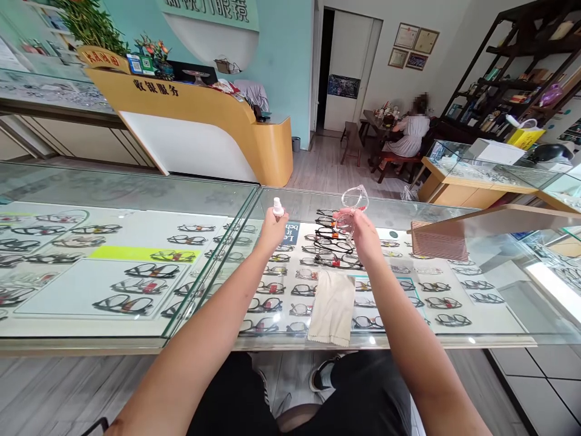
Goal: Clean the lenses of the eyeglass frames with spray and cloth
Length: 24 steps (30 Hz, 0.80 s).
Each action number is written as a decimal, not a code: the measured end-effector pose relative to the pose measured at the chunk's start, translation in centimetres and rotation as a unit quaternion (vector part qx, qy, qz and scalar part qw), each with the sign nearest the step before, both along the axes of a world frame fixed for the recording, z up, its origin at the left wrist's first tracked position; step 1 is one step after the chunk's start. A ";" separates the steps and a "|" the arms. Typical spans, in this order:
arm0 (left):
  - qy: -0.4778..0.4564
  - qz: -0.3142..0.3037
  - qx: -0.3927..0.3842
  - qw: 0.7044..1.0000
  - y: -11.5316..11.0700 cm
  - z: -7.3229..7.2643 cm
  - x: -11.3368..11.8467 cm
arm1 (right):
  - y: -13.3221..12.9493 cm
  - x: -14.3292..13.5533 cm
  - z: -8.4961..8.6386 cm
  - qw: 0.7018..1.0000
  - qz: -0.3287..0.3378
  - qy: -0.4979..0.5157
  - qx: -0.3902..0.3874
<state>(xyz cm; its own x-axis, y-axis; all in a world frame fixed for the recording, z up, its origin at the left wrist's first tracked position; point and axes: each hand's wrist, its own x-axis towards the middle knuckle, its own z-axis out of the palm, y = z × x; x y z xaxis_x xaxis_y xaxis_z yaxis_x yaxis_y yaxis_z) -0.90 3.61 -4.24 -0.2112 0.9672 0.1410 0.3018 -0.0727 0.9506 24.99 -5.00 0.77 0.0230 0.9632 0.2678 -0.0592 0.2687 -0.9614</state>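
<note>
My left hand (273,227) is wrapped round a small spray bottle (278,206); its white nozzle sticks up above the fingers and the rest is mostly hidden. In my right hand (365,233) is a pair of clear-framed eyeglasses (355,197), pinched and held up above the glass counter. Beneath and to the left of that hand, several dark-framed eyeglasses (336,245) stand in a row on the counter top. A cream cleaning cloth (333,307) lies on the glass between my forearms, its lower end at the near edge.
Rows of eyeglasses (145,270) show inside the glass display counter (227,344). A brown ribbed tray (439,241) lies to the right. Beyond stand a wooden cashier desk (272,151), another display case (476,172) and a seated person (408,130) at a table.
</note>
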 end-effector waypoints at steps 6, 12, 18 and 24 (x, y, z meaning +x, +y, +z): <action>-0.013 -0.006 -0.011 1.000 0.7 -1.4 -0.6 | 0.1 0.2 0.2 1.000 0.000 -0.005 0.011; 0.028 0.062 0.013 0.998 0.3 -0.9 -0.1 | 0.1 0.3 0.3 0.999 0.013 0.028 0.026; 0.137 0.103 0.300 0.938 -5.9 4.5 2.6 | 0.1 0.9 0.9 0.999 -0.009 0.025 0.028; 0.197 -0.432 0.138 0.870 -13.3 6.7 6.8 | 0.3 1.5 1.1 0.999 -0.018 0.014 0.036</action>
<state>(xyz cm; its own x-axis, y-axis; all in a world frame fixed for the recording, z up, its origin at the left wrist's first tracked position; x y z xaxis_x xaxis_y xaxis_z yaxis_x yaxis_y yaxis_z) 5.94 -9.69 2.44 0.6936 0.6597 0.2894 0.3197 -0.6419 0.6969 26.53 -4.68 1.86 0.0663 0.9401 0.3345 -0.0753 0.3390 -0.9378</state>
